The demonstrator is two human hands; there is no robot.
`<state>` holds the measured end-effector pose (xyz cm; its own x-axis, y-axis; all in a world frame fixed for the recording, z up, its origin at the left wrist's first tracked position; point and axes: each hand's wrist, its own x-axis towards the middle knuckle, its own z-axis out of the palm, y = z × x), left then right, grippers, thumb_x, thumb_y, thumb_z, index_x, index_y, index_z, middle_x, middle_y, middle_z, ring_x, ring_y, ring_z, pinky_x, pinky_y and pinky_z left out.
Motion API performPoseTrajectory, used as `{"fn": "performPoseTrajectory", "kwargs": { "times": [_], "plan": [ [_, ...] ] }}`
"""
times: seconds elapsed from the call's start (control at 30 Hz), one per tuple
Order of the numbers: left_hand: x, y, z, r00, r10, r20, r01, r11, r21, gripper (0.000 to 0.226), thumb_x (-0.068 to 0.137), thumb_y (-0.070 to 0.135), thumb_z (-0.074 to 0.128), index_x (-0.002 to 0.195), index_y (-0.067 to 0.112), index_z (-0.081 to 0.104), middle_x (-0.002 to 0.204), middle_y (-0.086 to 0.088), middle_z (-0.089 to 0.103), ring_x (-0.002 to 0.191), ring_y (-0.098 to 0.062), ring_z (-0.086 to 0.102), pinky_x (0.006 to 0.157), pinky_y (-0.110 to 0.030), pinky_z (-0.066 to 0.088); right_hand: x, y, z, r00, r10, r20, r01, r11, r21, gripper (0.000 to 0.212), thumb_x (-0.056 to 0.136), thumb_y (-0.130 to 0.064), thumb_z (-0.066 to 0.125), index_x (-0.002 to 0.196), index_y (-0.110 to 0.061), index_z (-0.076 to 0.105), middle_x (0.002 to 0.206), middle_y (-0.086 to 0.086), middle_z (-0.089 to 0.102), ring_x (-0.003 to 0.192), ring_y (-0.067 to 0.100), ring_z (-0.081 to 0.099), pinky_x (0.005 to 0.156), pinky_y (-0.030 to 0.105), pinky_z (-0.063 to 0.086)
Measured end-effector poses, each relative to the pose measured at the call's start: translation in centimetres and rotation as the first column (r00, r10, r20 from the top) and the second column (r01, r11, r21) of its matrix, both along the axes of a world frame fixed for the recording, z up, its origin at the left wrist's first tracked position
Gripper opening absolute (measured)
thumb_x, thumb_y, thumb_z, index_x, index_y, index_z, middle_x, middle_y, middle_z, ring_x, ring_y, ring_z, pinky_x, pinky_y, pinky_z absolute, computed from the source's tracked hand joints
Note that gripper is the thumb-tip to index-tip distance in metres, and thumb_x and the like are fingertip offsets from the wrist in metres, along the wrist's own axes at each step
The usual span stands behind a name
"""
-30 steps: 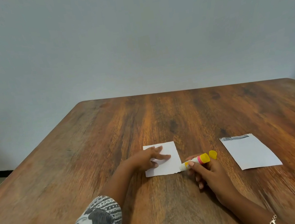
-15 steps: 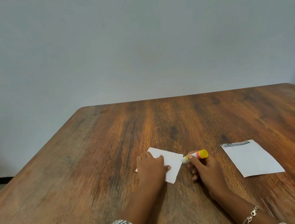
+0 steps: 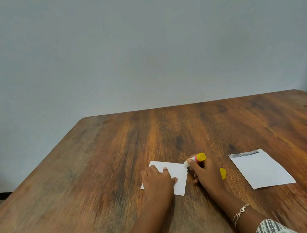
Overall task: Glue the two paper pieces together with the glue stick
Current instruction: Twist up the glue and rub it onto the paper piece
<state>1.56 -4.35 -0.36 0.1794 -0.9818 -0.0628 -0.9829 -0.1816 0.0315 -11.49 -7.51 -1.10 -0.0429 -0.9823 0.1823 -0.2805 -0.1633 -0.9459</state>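
Fingers (image 3: 194, 167) of the right hand (image 3: 206, 174) curl round the glue stick (image 3: 196, 158), whose tip meets the edge of the paper piece (image 3: 178, 174) left of them. The left hand (image 3: 158, 182) presses it flat, fingers straight. Gluing looks under way; next, spread, then fetch the second paper piece (image 3: 260, 169) to their right. Two papers, one stick, one yellow cap (image 3: 223, 173).

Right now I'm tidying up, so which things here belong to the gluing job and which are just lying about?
In the job: left hand pressing one paper; right hand gripping the glue stick; yellow cap beside it; second paper lying apart.
Not in the job: wooden table; bracelet; grey wall.
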Motion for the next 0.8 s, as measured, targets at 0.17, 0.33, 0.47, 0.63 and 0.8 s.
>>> {"fn": "performPoseTrajectory", "kwargs": {
  "times": [0.17,0.33,0.47,0.63,0.8],
  "plan": [
    [0.0,0.1,0.0,1.0,0.003,-0.001,-0.003,1.0,0.008,0.059,0.092,0.049,0.035,0.142,0.02,0.023,0.151,-0.016,0.024,0.137,-0.034,0.024,0.113,-0.043,0.02,0.1,-0.4,0.1,1.0,0.006,-0.017,-0.006,1.0,-0.003,0.016,0.088,-0.017,0.056,0.093,-0.003,0.063,0.072,0.012,0.065,0.052,0.021,0.058,0.053,0.038,0.052],
    [-0.2,0.1,0.3,1.0,-0.005,0.014,0.005,1.0,0.013,0.058,0.093,0.048,0.035,0.142,0.019,0.022,0.151,-0.017,0.024,0.137,-0.034,0.024,0.113,-0.043,0.02,0.0,-0.5,-0.1,0.998,0.006,-0.065,-0.008,0.999,-0.032,0.014,0.086,-0.017,0.059,0.092,-0.005,0.064,0.085,0.016,0.068,0.073,0.032,0.062,0.071,0.047,0.054],
    [-0.1,0.3,0.3,0.998,-0.027,0.061,0.027,1.0,0.009,0.054,0.095,0.04,0.035,0.142,0.018,0.021,0.149,-0.019,0.027,0.136,-0.035,0.026,0.112,-0.043,0.022,-0.1,0.0,-0.2,0.996,0.038,-0.08,-0.041,0.999,-0.034,0.011,0.085,-0.016,0.059,0.092,-0.007,0.064,0.083,0.012,0.066,0.073,0.028,0.06,0.07,0.042,0.053],
    [0.1,0.4,0.2,0.994,-0.052,0.097,0.052,0.999,0.001,0.052,0.096,0.034,0.038,0.142,0.017,0.02,0.147,-0.02,0.03,0.134,-0.036,0.028,0.112,-0.043,0.024,-0.5,1.3,-0.4,0.991,0.091,-0.102,-0.095,0.995,-0.038,0.008,0.085,-0.017,0.06,0.089,-0.012,0.065,0.08,0.005,0.067,0.071,0.019,0.06,0.064,0.033,0.049],
    [0.2,0.3,0.1,0.993,-0.058,0.106,0.059,0.998,0.001,0.054,0.095,0.034,0.039,0.142,0.017,0.019,0.146,-0.021,0.03,0.134,-0.036,0.028,0.111,-0.042,0.026,-0.6,2.9,-0.4,0.985,0.134,-0.111,-0.14,0.989,-0.055,0.006,0.084,-0.018,0.062,0.085,-0.012,0.064,0.084,0.003,0.068,0.076,0.017,0.061,0.063,0.03,0.047]
  ]
}}
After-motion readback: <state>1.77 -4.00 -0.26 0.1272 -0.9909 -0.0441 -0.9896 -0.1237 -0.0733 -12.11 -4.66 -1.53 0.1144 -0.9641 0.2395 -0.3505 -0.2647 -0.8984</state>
